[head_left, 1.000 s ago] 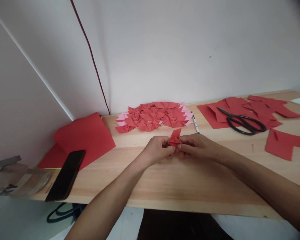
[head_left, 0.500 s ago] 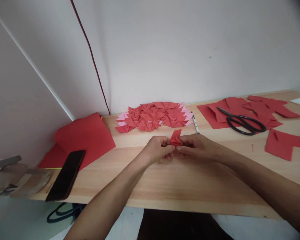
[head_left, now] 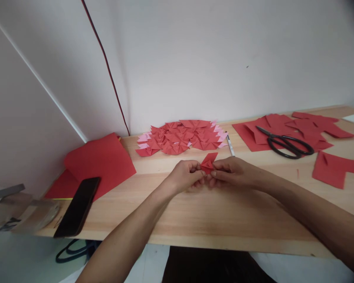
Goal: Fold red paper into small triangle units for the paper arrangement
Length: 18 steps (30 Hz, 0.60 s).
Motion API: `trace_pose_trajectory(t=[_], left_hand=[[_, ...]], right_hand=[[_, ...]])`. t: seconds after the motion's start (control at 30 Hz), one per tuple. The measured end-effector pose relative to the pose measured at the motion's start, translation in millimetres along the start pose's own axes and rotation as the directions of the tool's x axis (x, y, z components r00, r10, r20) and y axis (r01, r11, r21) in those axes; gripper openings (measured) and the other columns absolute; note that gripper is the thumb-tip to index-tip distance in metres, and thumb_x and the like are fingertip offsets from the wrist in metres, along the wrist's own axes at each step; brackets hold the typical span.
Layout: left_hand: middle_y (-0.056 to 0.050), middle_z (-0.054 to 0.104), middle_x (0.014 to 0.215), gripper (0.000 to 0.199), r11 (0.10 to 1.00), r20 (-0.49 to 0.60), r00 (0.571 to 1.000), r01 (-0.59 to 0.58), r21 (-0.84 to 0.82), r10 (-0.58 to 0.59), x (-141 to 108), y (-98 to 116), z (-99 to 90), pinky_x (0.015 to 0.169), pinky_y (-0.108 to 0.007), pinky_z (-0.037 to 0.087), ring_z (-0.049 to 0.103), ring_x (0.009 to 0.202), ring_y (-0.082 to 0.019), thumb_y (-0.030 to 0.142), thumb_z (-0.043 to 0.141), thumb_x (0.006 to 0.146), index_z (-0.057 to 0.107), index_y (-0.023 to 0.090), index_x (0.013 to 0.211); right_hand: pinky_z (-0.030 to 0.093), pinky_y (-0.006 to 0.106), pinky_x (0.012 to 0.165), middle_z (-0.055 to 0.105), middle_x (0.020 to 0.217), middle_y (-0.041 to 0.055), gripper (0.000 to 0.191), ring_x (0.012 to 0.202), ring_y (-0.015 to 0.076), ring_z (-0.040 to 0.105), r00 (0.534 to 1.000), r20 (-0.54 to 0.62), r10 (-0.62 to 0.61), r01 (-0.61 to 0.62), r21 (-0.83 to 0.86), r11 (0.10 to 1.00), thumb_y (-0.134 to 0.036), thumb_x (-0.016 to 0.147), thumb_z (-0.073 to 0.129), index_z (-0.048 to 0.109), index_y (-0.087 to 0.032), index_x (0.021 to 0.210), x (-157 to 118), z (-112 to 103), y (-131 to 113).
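A small red folded paper piece [head_left: 207, 165] is held up between my two hands, over the middle of the wooden table. My left hand [head_left: 188, 175] pinches its left edge with thumb and fingers. At its right edge my right hand [head_left: 228, 171] is closed on it too, thumb in front. One pointed flap stands up above the folds. Behind the hands lies a pile of folded red and pink paper pieces [head_left: 179, 137], close to the wall. A pen [head_left: 230, 144] rests just beyond my right hand.
Black-handled scissors [head_left: 286, 145] lie on cut red paper [head_left: 271, 127] at the back right, with an L-shaped red scrap [head_left: 330, 173] nearer. On the left, a black phone [head_left: 78, 206] overlaps large red sheets [head_left: 100, 161]. A clear tape roll [head_left: 38, 216] sits at the left edge.
My right hand has shifted slightly right along the paper, showing more of its folds, and the upper flap leans further right. My left hand keeps its pinch.
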<state>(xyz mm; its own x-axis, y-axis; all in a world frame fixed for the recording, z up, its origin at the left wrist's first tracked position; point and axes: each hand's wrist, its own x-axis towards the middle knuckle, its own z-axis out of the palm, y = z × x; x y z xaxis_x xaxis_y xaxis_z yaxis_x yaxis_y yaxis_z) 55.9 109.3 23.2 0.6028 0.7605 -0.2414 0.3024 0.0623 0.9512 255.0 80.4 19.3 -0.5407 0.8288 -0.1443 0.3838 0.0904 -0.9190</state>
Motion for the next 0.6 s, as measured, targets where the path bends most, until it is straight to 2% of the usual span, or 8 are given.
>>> trace_pose_trajectory(t=[0.13, 0.27, 0.4, 0.6], left_hand=[[0.002, 0.057, 0.06, 0.007, 0.999, -0.001, 0.999, -0.038, 0.026, 0.038, 0, -1, 0.6, 0.045, -0.017, 0.038, 0.051, 0.049, -0.007, 0.021, 0.054, 0.075, 0.054, 0.014, 0.073], [0.003, 0.053, 0.059, 0.016, 0.995, 0.019, 0.995, -0.094, 0.013, 0.094, -3, 1, 2.5, 0.045, -0.017, 0.036, 0.047, 0.048, -0.006, 0.03, 0.057, 0.078, 0.056, 0.014, 0.075], [0.002, 0.052, 0.057, 0.019, 0.997, 0.023, 0.999, -0.033, -0.076, 0.035, -4, 4, 4.4, 0.043, -0.018, 0.033, 0.046, 0.045, -0.006, 0.031, 0.054, 0.079, 0.056, 0.013, 0.072], [0.001, 0.056, 0.057, 0.014, 0.989, 0.047, 0.998, 0.036, -0.144, -0.029, -2, 3, 2.9, 0.046, -0.018, 0.035, 0.048, 0.045, -0.006, 0.024, 0.053, 0.077, 0.058, 0.012, 0.071]], right_hand=[[0.048, 0.027, 0.063, 0.07, 0.081, 0.0036, 0.024, 0.07, 0.0155, 0.063, 1.0, -0.017, -0.019, 0.018, -0.04, 0.999, -0.037, 0.088, 0.048, 0.063, -0.019, 0.086, -1, 0, -1], [0.048, 0.029, 0.064, 0.07, 0.077, 0.0038, 0.026, 0.07, 0.0164, 0.062, 0.998, -0.053, -0.031, 0.026, -0.076, 0.997, -0.037, 0.087, 0.048, 0.064, -0.018, 0.084, -1, 2, -5], [0.047, 0.028, 0.062, 0.069, 0.077, 0.0031, 0.025, 0.068, 0.0161, 0.061, 0.997, -0.053, -0.055, 0.051, -0.065, 0.997, -0.037, 0.088, 0.046, 0.064, -0.019, 0.086, -1, 4, -10], [0.047, 0.027, 0.064, 0.068, 0.078, 0.0023, 0.025, 0.07, 0.0157, 0.062, 0.999, -0.017, -0.049, 0.048, -0.059, 0.997, -0.037, 0.089, 0.045, 0.063, -0.02, 0.085, -2, 3, -13]])
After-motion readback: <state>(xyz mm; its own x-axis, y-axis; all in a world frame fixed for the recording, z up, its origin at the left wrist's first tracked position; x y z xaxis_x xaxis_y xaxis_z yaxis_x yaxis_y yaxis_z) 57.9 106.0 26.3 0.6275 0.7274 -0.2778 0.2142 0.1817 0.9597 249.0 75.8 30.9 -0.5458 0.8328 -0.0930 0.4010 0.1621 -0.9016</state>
